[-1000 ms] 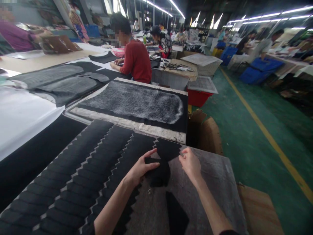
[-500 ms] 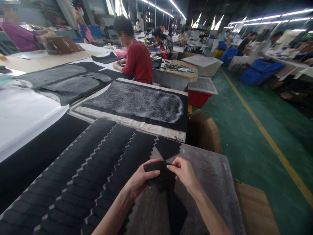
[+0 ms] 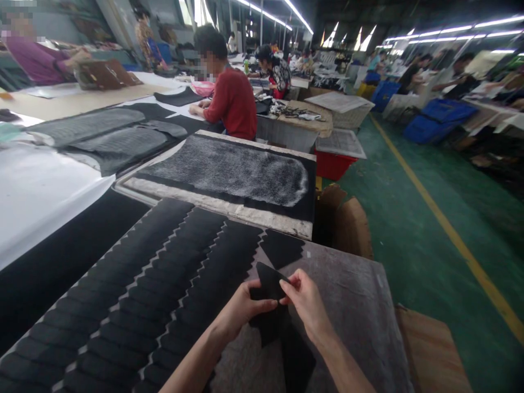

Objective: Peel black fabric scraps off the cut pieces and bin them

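Between my two hands is a small black sheet piece [image 3: 270,282], perhaps fabric or leather, its pointed corner turned up. My left hand [image 3: 248,303] grips its left side, thumb across the front. With thumb and fingertips, my right hand [image 3: 301,295] pinches its right edge. Below the hands a black strip [image 3: 295,357] lies on the grey board [image 3: 347,305], and another black piece [image 3: 282,248] lies just beyond them. Overlapping rows of similar black pieces [image 3: 135,305] cover the board to the left. Whether the hands hold one layer or several, I cannot tell.
Beyond the rows, a black panel with a whitish coating [image 3: 241,169] rests on a pale board. A worker in a red sweater [image 3: 233,101] sits past it. Cardboard [image 3: 354,224] stands at the board's right, beside the green floor [image 3: 409,218]. White sheeting [image 3: 49,191] lies left.
The black piece has turned in my hands, so a pointed corner now stands up. My left hand has shifted slightly lower and right; my right hand keeps its pinch.
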### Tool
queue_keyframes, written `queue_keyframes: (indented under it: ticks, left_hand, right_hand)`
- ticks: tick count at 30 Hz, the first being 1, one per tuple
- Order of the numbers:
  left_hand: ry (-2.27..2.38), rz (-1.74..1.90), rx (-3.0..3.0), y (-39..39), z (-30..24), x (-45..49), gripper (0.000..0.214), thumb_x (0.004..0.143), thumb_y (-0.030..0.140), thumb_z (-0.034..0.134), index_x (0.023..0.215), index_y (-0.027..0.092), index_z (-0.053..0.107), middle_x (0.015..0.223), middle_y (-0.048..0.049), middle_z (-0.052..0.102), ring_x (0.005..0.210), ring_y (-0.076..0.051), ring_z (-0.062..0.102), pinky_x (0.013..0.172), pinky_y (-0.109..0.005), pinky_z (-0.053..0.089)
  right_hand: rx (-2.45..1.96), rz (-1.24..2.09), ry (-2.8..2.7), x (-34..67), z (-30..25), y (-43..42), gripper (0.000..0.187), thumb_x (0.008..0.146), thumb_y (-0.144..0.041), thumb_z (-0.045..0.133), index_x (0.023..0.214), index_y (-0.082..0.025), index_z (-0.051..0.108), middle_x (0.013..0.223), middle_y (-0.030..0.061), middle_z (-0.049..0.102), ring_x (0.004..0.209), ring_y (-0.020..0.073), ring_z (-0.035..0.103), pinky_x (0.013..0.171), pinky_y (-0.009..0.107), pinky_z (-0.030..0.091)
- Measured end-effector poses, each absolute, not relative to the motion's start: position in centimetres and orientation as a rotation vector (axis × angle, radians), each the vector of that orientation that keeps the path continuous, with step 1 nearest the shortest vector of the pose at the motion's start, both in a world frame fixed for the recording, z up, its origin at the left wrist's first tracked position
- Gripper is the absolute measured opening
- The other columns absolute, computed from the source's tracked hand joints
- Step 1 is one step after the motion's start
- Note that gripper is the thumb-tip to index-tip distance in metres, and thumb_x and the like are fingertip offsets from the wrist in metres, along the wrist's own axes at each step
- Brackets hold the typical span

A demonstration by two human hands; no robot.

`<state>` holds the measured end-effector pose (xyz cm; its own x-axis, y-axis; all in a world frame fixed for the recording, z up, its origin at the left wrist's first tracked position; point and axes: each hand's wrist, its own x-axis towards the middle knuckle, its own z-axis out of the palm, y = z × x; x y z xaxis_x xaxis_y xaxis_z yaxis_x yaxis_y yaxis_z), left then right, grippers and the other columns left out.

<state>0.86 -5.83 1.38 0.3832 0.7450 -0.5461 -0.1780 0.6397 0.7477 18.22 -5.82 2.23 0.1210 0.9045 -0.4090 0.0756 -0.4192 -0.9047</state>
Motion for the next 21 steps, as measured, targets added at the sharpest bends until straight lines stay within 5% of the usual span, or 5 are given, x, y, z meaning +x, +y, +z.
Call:
queue_keyframes:
  ticks: [5, 8, 16, 21]
  left_hand:
    - [1.021, 0.511, 0.922, -5.7, 0.9, 0.9, 0.032, 0.064, 0.026, 0.082, 0.092, 0.013, 0.076, 0.076, -0.0023, 0.073, 0.065, -0.016, 0.064, 0.060, -0.022, 0.044]
    - [0.994, 0.419, 0.977, -5.5, 1.0, 0.9, 0.027, 0.064, 0.025, 0.080, 0.089, 0.014, 0.075, 0.071, 0.0002, 0.071, 0.059, -0.013, 0.060, 0.054, -0.019, 0.040]
    - [1.055, 0.436, 0.750, -4.7, 1.7, -1.3, 0.048, 0.053, 0.028, 0.089, 0.096, 0.013, 0.072, 0.076, -0.0037, 0.072, 0.062, -0.014, 0.064, 0.060, -0.022, 0.049]
    - [1.135, 0.483, 0.672, -4.3, 1.8, -2.4, 0.052, 0.055, 0.028, 0.089, 0.101, 0.013, 0.070, 0.074, -0.0041, 0.071, 0.058, -0.014, 0.064, 0.057, -0.022, 0.050]
  right_hand:
    - [-1.541, 1.655, -1.317, 19.4, 3.6, -4.4, 0.027, 0.066, -0.030, 0.077, 0.085, -0.019, 0.062, 0.067, -0.0048, 0.063, 0.064, 0.0122, 0.060, 0.059, 0.022, 0.047]
    - [-1.462, 1.708, -1.467, 20.0, 4.0, -3.6, 0.018, 0.067, -0.028, 0.076, 0.075, -0.017, 0.065, 0.070, -0.0039, 0.065, 0.069, 0.0131, 0.061, 0.063, 0.021, 0.046]
    - [-1.512, 1.501, -0.975, 22.9, 2.9, -2.7, 0.037, 0.062, -0.040, 0.082, 0.080, -0.020, 0.056, 0.067, -0.0047, 0.060, 0.056, 0.0114, 0.056, 0.039, 0.018, 0.042]
    - [-1.411, 1.465, -0.672, 21.9, 1.1, -2.2, 0.046, 0.057, -0.038, 0.087, 0.081, -0.020, 0.052, 0.077, -0.0038, 0.063, 0.065, 0.0117, 0.061, 0.051, 0.023, 0.055]
